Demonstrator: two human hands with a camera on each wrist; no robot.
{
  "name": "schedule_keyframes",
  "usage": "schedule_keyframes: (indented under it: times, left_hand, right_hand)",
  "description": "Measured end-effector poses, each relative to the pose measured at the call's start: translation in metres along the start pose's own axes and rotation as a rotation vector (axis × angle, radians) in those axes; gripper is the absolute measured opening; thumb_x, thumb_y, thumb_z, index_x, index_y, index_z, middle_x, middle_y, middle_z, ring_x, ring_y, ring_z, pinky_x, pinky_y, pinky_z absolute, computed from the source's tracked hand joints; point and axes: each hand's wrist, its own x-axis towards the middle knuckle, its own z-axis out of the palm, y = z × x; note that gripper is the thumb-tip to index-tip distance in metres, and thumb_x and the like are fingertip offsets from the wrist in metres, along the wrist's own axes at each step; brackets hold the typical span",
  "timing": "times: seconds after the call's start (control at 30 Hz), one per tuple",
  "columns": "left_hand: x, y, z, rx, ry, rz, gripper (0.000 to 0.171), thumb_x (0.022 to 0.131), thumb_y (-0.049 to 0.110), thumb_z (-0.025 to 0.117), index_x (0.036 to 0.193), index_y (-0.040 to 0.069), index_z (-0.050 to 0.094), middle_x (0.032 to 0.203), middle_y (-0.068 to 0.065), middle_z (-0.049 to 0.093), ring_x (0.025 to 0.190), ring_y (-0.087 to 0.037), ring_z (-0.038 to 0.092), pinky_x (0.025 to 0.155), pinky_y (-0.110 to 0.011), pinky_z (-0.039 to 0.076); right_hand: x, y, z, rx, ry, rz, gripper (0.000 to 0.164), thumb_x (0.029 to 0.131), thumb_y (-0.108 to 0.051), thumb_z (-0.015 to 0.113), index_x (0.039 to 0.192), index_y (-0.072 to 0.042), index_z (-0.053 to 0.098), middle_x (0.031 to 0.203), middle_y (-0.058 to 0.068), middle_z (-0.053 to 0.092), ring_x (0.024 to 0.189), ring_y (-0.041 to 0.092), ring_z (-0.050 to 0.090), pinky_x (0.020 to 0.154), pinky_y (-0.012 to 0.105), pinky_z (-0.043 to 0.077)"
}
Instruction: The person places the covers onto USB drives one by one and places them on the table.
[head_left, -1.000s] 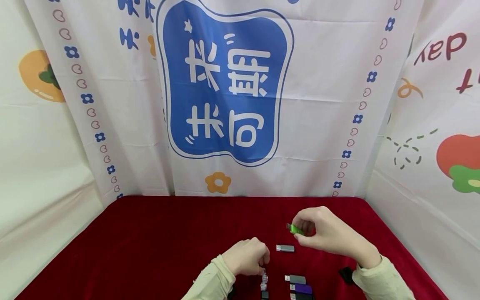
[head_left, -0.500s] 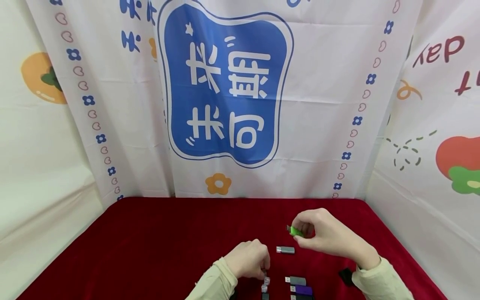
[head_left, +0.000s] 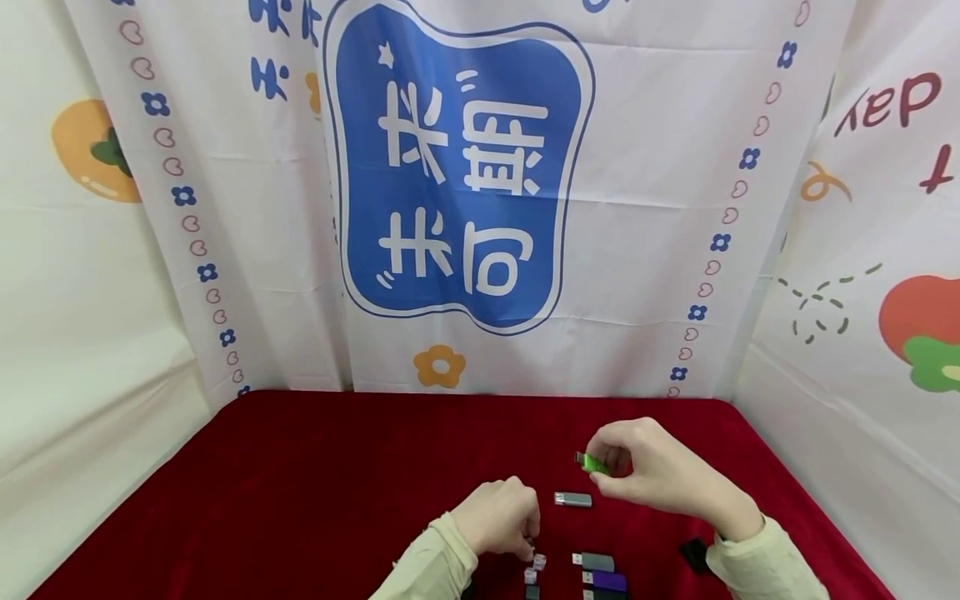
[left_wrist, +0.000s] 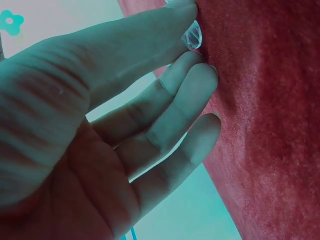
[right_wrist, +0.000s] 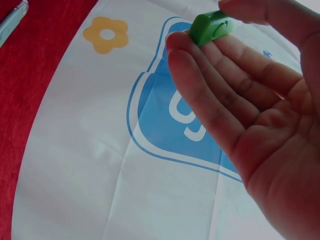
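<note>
My right hand holds a green USB stick above the table between thumb and fingertips, its metal plug facing left in the head view. My left hand is down at the red cloth, and thumb and forefinger pinch a small clear plastic cap, mostly hidden by the fingers. Close by those fingertips lie another clear cap and, just below it, one more clear cap. Between the hands a grey USB stick with a clear cap over its plug lies on the cloth.
A column of uncapped sticks lies at the front: a grey USB stick, a purple USB stick and a black USB stick. A dark cap lies left of them. A black object is beside the right sleeve.
The clear cap by my left fingertips has come to lie slightly to the right, out of line with the one below it. My right hand stays in place with the green USB stick.
</note>
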Motion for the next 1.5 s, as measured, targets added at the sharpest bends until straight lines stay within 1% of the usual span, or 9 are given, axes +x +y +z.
schedule_keyframes:
  times: [0.27, 0.47, 0.57, 0.73, 0.9, 1.07, 1.3, 1.4, 1.5]
  left_hand:
    - [0.001, 0.003, 0.0, 0.029, -0.018, 0.028, 0.017, 0.069, 0.02, 0.091, 0.07, 0.022, 0.074, 0.065, 0.02, 0.058, 0.059, 0.007, 0.048, 0.056, -0.013, 0.042]
    - [0.001, 0.004, 0.001, 0.069, -0.02, 0.04, 0.025, 0.072, 0.02, 0.087, 0.06, 0.023, 0.066, 0.056, 0.019, 0.049, 0.05, 0.004, 0.042, 0.05, -0.015, 0.039]
    - [0.0, 0.004, 0.0, 0.069, -0.019, 0.062, 0.029, 0.073, 0.018, 0.085, 0.056, 0.022, 0.061, 0.052, 0.019, 0.044, 0.046, 0.003, 0.039, 0.047, -0.015, 0.037]
    - [0.0, 0.001, -0.001, 0.017, -0.002, 0.102, 0.03, 0.072, 0.013, 0.082, 0.055, 0.02, 0.059, 0.048, 0.019, 0.043, 0.043, 0.004, 0.036, 0.045, -0.012, 0.035]
    - [0.0, -0.002, -0.003, -0.047, -0.022, 0.119, 0.021, 0.074, 0.01, 0.081, 0.062, 0.017, 0.065, 0.055, 0.019, 0.049, 0.047, 0.007, 0.04, 0.049, -0.01, 0.038]
    - [0.0, -0.006, -0.006, -0.098, -0.03, 0.132, 0.019, 0.076, 0.008, 0.078, 0.064, 0.016, 0.065, 0.057, 0.019, 0.05, 0.049, 0.008, 0.043, 0.049, -0.01, 0.04]
    - [-0.004, -0.006, -0.02, -0.194, -0.042, 0.085, 0.01, 0.081, 0.008, 0.074, 0.076, 0.015, 0.07, 0.068, 0.016, 0.058, 0.058, 0.008, 0.051, 0.056, -0.01, 0.044]
    - [-0.005, -0.005, -0.028, -0.219, -0.028, 0.087, 0.009, 0.082, 0.007, 0.073, 0.078, 0.015, 0.07, 0.071, 0.015, 0.059, 0.061, 0.008, 0.053, 0.058, -0.011, 0.044]
    - [-0.008, -0.005, -0.036, -0.226, 0.003, 0.108, 0.01, 0.082, 0.007, 0.073, 0.078, 0.015, 0.068, 0.071, 0.015, 0.059, 0.061, 0.007, 0.053, 0.058, -0.011, 0.045]
  right_hand:
    - [-0.001, 0.0, -0.001, 0.002, -0.005, 0.014, 0.024, 0.081, -0.002, 0.076, 0.088, -0.023, 0.067, 0.079, -0.013, 0.062, 0.063, 0.005, 0.059, 0.058, 0.026, 0.054]
    - [0.0, -0.001, -0.001, 0.002, -0.002, 0.01, 0.024, 0.081, -0.001, 0.076, 0.088, -0.023, 0.067, 0.078, -0.013, 0.062, 0.063, 0.005, 0.059, 0.058, 0.026, 0.054]
    - [-0.001, -0.001, -0.001, 0.001, -0.001, 0.016, 0.025, 0.081, -0.001, 0.076, 0.088, -0.024, 0.067, 0.078, -0.014, 0.062, 0.063, 0.005, 0.059, 0.058, 0.026, 0.054]
    - [-0.001, -0.001, 0.0, 0.0, -0.002, 0.017, 0.025, 0.082, -0.002, 0.076, 0.088, -0.024, 0.067, 0.078, -0.014, 0.062, 0.063, 0.005, 0.059, 0.058, 0.027, 0.054]
    - [-0.001, -0.001, -0.001, -0.004, 0.002, 0.013, 0.026, 0.081, -0.002, 0.076, 0.088, -0.024, 0.066, 0.078, -0.014, 0.062, 0.063, 0.005, 0.059, 0.058, 0.028, 0.054]
    - [0.0, -0.002, -0.003, -0.005, 0.005, 0.01, 0.025, 0.082, -0.002, 0.076, 0.088, -0.025, 0.066, 0.078, -0.014, 0.062, 0.063, 0.005, 0.059, 0.058, 0.029, 0.054]
    - [-0.001, -0.002, -0.003, -0.004, 0.01, 0.008, 0.026, 0.081, -0.002, 0.077, 0.089, -0.024, 0.066, 0.078, -0.013, 0.062, 0.063, 0.006, 0.059, 0.058, 0.028, 0.054]
    - [-0.002, -0.001, -0.003, -0.008, 0.02, 0.004, 0.027, 0.081, -0.001, 0.077, 0.089, -0.024, 0.066, 0.079, -0.013, 0.062, 0.063, 0.006, 0.059, 0.058, 0.028, 0.054]
    - [-0.002, -0.001, -0.002, -0.013, 0.028, -0.006, 0.028, 0.08, -0.001, 0.078, 0.089, -0.025, 0.066, 0.079, -0.014, 0.062, 0.064, 0.005, 0.059, 0.058, 0.027, 0.054]
